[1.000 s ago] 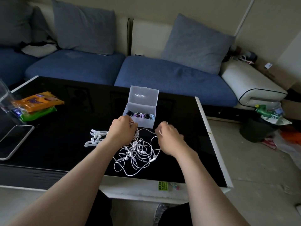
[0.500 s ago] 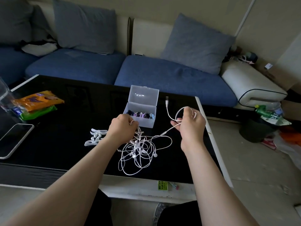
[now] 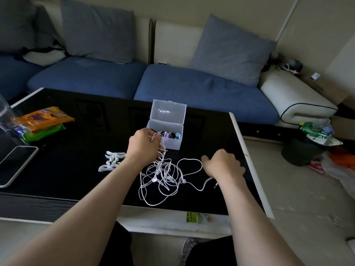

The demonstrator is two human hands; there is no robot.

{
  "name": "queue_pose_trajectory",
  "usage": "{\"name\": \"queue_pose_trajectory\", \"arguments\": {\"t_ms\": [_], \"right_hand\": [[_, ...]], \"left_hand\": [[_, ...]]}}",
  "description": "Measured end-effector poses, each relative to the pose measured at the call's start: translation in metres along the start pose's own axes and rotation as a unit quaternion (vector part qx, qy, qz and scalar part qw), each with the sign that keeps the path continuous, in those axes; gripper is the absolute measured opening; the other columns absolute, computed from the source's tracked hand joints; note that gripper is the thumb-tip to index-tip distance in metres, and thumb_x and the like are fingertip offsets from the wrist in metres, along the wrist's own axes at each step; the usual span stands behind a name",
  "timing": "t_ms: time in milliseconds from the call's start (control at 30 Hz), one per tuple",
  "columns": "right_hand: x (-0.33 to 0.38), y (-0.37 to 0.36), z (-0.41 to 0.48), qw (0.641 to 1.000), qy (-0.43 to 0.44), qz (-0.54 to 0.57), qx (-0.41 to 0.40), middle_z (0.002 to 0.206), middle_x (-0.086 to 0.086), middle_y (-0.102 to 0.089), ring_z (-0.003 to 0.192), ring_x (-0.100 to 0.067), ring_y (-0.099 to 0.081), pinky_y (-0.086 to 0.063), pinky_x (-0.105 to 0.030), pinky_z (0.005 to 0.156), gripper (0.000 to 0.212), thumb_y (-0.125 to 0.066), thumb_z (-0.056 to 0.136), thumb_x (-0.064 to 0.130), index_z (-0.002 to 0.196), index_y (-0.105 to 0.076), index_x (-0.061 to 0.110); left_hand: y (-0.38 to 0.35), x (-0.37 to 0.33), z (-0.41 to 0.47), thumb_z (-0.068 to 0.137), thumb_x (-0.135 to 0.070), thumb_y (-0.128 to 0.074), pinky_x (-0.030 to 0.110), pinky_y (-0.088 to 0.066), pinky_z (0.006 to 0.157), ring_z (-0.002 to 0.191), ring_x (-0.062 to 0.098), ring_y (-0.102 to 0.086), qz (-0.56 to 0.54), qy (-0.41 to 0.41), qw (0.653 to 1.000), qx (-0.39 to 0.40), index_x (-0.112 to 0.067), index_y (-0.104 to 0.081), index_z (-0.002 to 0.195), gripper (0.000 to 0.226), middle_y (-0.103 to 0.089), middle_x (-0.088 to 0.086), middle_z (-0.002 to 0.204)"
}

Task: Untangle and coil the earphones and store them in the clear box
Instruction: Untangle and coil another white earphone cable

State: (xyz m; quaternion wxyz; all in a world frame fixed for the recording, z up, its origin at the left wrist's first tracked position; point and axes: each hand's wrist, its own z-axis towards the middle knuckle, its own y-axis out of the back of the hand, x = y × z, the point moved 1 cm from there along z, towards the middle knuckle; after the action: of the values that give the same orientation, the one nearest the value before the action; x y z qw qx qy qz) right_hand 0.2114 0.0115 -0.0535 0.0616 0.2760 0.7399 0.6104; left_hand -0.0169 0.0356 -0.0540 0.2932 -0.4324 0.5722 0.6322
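A tangle of white earphones point(image 3: 163, 175) lies on the black table point(image 3: 76, 143) in front of me. My left hand point(image 3: 144, 146) grips the top of the tangle and lifts several strands just in front of the clear box point(image 3: 165, 127). The box stands open with its lid up, and small dark and purple coiled items lie inside. My right hand point(image 3: 222, 164) is low over the table to the right of the tangle, fingers loosely curled, with nothing seen in it. One loose cable runs from the tangle to a plug point(image 3: 215, 186) lying by my right wrist.
White plastic cable winders point(image 3: 111, 162) lie left of my left hand. A phone point(image 3: 15, 166) and orange and green snack packets point(image 3: 44, 120) sit at the table's left. The table's white right edge point(image 3: 247, 160) is close to my right hand. A blue sofa stands behind.
My right hand, which had raised a cable end up and to the right, has come down to the table and let it go. The plug now lies by my wrist. My left hand keeps its grip.
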Motion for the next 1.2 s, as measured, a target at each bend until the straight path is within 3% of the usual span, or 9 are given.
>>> {"name": "queue_pose_trajectory", "arguments": {"t_ms": [100,267,367,467,633,700,867,1033,1200], "right_hand": [[0.006,-0.002,-0.002,0.996,0.030,-0.063,-0.047,0.138,-0.017,-0.057,0.133,-0.042,-0.045,-0.035,-0.054,0.112,0.033,-0.058,0.104,0.040,0.126,-0.065,0.016],[0.017,-0.015,-0.004,0.995,0.063,-0.064,-0.030,0.141,-0.019,-0.045,0.126,-0.040,-0.050,-0.046,-0.045,0.106,0.030,-0.073,0.095,0.023,0.123,-0.067,0.014],[0.026,-0.029,-0.005,0.985,0.159,0.043,0.047,0.127,-0.011,-0.066,0.110,-0.032,-0.068,-0.057,-0.039,0.098,0.019,-0.066,0.094,0.014,0.109,-0.075,0.022],[0.037,-0.042,-0.012,0.956,0.236,0.079,0.157,0.117,-0.003,-0.074,0.109,-0.022,-0.068,-0.054,-0.032,0.094,0.031,-0.060,0.098,0.018,0.126,-0.072,0.024],[0.051,-0.052,-0.016,0.932,0.302,0.106,0.169,0.096,0.004,-0.076,0.101,-0.017,-0.070,-0.050,-0.021,0.081,0.023,-0.073,0.092,0.025,0.114,-0.077,0.019],[0.053,-0.052,-0.016,0.930,0.310,0.117,0.160,0.089,0.007,-0.072,0.093,-0.013,-0.069,-0.044,-0.012,0.070,0.016,-0.074,0.093,0.025,0.105,-0.079,0.016],[0.052,-0.049,-0.011,0.935,0.282,0.150,0.157,0.080,0.001,-0.079,0.060,0.005,-0.064,-0.041,-0.010,0.057,0.017,-0.063,0.097,0.021,0.092,-0.078,0.016],[0.051,-0.043,-0.001,0.920,0.241,0.261,0.163,0.067,0.007,-0.071,0.057,-0.009,-0.058,-0.047,-0.026,0.061,0.013,-0.068,0.095,0.025,0.087,-0.077,0.023],[0.045,-0.036,-0.002,0.925,0.253,0.255,0.120,0.056,0.017,-0.062,0.052,0.000,-0.054,-0.040,-0.017,0.055,0.023,-0.070,0.098,0.035,0.087,-0.083,0.019]], "left_hand": [[0.000,0.000,0.000,0.105,-0.020,-0.060,0.041,-0.066,0.061,0.058,0.018,-0.074,-0.012,0.000,1.000,0.005,-0.014,-0.067,0.102,0.010,-0.077,-0.001,0.070],[-0.001,0.000,-0.002,0.105,-0.019,-0.060,0.031,-0.063,0.054,0.056,0.015,-0.073,-0.008,-0.013,1.000,0.019,-0.015,-0.066,0.102,0.009,-0.078,0.000,0.072],[-0.002,-0.001,-0.003,0.105,-0.019,-0.060,0.032,-0.063,0.055,0.054,0.015,-0.072,-0.008,-0.019,1.000,0.021,-0.015,-0.066,0.100,0.009,-0.077,-0.002,0.070],[-0.002,-0.003,-0.004,0.105,-0.021,-0.061,0.033,-0.064,0.057,0.052,0.013,-0.071,0.001,-0.031,0.999,0.020,-0.016,-0.066,0.098,0.010,-0.078,-0.003,0.071],[-0.001,-0.003,-0.003,0.105,-0.021,-0.061,0.037,-0.066,0.060,0.054,0.013,-0.072,0.005,-0.046,0.999,0.020,-0.015,-0.067,0.100,0.010,-0.078,-0.003,0.071],[0.000,-0.003,-0.002,0.105,-0.021,-0.061,0.038,-0.066,0.060,0.056,0.016,-0.073,0.003,-0.045,0.999,0.016,-0.015,-0.067,0.100,0.010,-0.078,-0.004,0.071],[0.002,0.001,0.001,0.105,-0.022,-0.060,0.033,-0.063,0.059,0.054,0.009,-0.071,0.021,-0.052,0.998,-0.007,-0.015,-0.066,0.102,0.010,-0.077,-0.004,0.070],[0.003,0.010,0.009,0.097,-0.034,-0.074,0.044,-0.066,0.073,0.072,0.014,-0.076,-0.018,-0.010,1.000,-0.010,-0.019,-0.066,0.109,0.021,-0.079,-0.003,0.083],[0.006,0.006,0.007,0.081,-0.003,-0.083,0.031,-0.062,0.069,0.091,0.016,-0.077,-0.100,-0.002,0.991,0.085,-0.020,-0.060,0.127,0.054,-0.077,-0.003,0.108]]}}
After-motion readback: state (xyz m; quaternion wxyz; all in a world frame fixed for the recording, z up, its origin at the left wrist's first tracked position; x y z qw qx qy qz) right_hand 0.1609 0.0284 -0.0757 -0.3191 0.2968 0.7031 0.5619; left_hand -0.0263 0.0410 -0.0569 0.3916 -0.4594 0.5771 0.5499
